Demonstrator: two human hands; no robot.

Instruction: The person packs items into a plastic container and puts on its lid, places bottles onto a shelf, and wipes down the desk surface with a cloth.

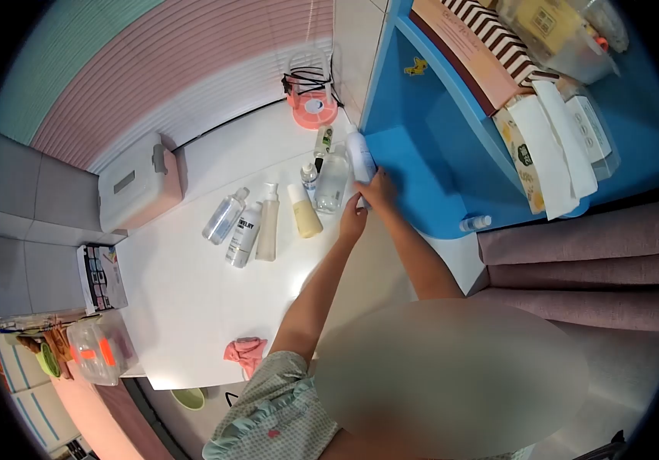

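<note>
From my end, through the head camera, I had both hands in view at the right side of the white table [191, 307]. The white bottle [359, 153] was there, in front of the blue cabinet [414, 165]. I saw the right hand [379, 192] with its fingers bent in around the lower part of that bottle. The left hand [353, 218] had its fingertips up near the bottle's bottom end; I could not tell how far open they were or whether they gripped it. Just left of the hands I had the large clear bottle [332, 184], with the small bottle [309, 176] beside it and the yellow bottle [305, 213] near. Further left were the pump bottle [266, 226] and the lettered bottle [243, 239], side by side. A pink cloth [246, 353] lay near the table's front edge.
</note>
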